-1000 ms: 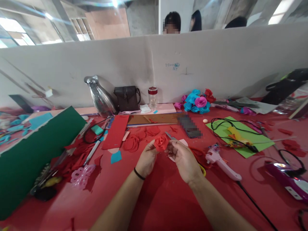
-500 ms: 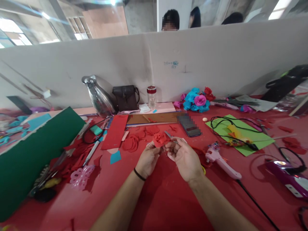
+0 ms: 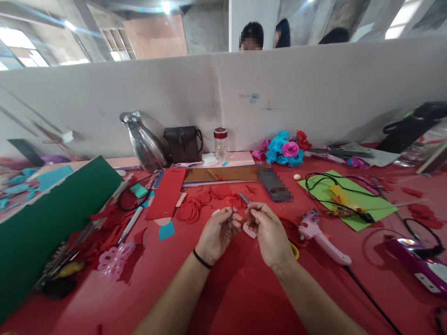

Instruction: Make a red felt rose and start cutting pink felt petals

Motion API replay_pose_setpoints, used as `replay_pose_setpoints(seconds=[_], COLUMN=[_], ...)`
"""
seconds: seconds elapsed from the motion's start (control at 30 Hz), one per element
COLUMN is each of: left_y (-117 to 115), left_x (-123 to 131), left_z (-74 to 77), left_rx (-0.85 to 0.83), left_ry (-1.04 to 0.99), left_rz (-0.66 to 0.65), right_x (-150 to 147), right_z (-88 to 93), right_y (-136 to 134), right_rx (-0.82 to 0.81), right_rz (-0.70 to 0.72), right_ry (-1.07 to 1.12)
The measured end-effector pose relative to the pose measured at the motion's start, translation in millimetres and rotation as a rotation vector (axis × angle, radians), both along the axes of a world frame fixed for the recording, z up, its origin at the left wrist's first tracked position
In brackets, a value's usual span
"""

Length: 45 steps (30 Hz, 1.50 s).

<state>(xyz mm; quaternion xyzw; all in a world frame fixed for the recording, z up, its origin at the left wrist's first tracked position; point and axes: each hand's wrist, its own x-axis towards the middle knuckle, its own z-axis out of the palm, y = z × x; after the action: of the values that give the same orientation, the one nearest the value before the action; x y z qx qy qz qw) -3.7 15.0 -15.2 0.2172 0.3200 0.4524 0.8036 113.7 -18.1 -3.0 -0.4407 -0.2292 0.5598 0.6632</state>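
My left hand [image 3: 215, 235], with a dark band on its wrist, has its thumb and forefinger pinched together. At those fingertips shows a red paper flower [image 3: 235, 201], partly hidden and hard to part from the red scraps behind. Close on the right, my right hand [image 3: 268, 230] is also closed in a pinch; whatever it holds is too small to make out. A grey scissor blade [image 3: 244, 198] points out beyond the right fingers, and a yellow handle [image 3: 294, 250] shows beside that wrist. Below the fingers lies a pale pink paper piece [image 3: 249, 231].
Red petals [image 3: 188, 210] and a red sheet [image 3: 166, 193] lie left of my hands. A phone [image 3: 274, 185] lies beyond them. To the right are a pink glue gun [image 3: 323, 242] and green paper [image 3: 349, 200]. A steel jug [image 3: 143, 142], glass jar [image 3: 220, 144] and paper flowers [image 3: 284, 149] line the wall.
The red flower, plainly seen between my hands before, is now lower and mostly behind my fingers. My right hand has drawn slightly away from the left fingertips.
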Motion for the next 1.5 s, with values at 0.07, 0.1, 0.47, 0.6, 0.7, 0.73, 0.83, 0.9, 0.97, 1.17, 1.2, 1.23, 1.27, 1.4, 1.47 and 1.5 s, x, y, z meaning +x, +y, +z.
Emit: replay_pose_setpoints(seconds=[0.07,0.1,0.47,0.6,0.7,0.73,0.83,0.9,0.97,1.17,1.2,1.23,1.27,1.4,1.47,1.5], left_y=[0.5,1.1,5.3,4.3,2.7,1.7,-2.3,-5.2,-7.3,-7.5,-6.8,-6.1,-5.3,-2.9,-2.9,-3.3], left_x=[0.0,-0.3,-5.2,-2.6,-2.3,-2.4,-2.3,-2.2,-2.8,-9.4,-10.5,-11.5,-12.2,-12.1,-10.6,-9.7], left_z=[0.0,-0.6,-6.6,-5.5,-3.9,-3.6,-4.5,-6.1,-7.3,-4.6,-3.7,-3.1,-2.8,-4.1,-5.3,-5.7], left_rx=[0.004,0.013,0.083,0.300,0.522,0.585,0.749,0.877,1.005,1.154,1.156,1.152,1.147,1.121,1.126,1.131], left_ry=[-0.008,-0.008,0.129,0.357,0.636,0.727,0.981,1.117,1.193,1.323,1.325,1.316,1.300,1.269,1.310,1.337], left_rz=[0.000,0.001,0.096,0.234,0.347,0.366,0.418,0.461,0.503,0.612,0.636,0.660,0.680,0.713,0.700,0.689], right_x=[0.1,0.4,6.6,17.1,52.2,68.6,119.9,145.4,158.4,154.6,153.7,152.9,151.8,133.3,112.9,101.1], right_z=[-1.0,-0.8,-5.6,-0.3,-0.1,-3.3,-22.6,-38.8,-52.4,-58.3,-54.6,-50.0,-44.4,-17.3,-5.6,-1.3], right_y=[0.6,0.8,9.5,-4.9,-28.5,-37.2,-60.0,-70.3,-75.1,-63.8,-61.5,-60.3,-60.1,-68.4,-73.3,-74.4], right_rx=[-0.004,-0.006,0.031,0.084,0.132,0.115,-0.083,-0.302,-0.390,-0.354,-0.359,-0.355,-0.335,-0.183,-0.109,-0.058], right_rz=[0.026,0.028,-0.078,-0.054,-0.153,-0.207,-0.220,-0.184,-0.127,-0.113,-0.130,-0.155,-0.192,-0.335,-0.268,-0.225], right_ry=[-0.010,-0.016,-0.253,-0.630,-1.161,-1.355,-1.769,-1.942,-2.023,-2.010,-1.991,-1.970,-1.939,-1.588,-1.308,-1.182])
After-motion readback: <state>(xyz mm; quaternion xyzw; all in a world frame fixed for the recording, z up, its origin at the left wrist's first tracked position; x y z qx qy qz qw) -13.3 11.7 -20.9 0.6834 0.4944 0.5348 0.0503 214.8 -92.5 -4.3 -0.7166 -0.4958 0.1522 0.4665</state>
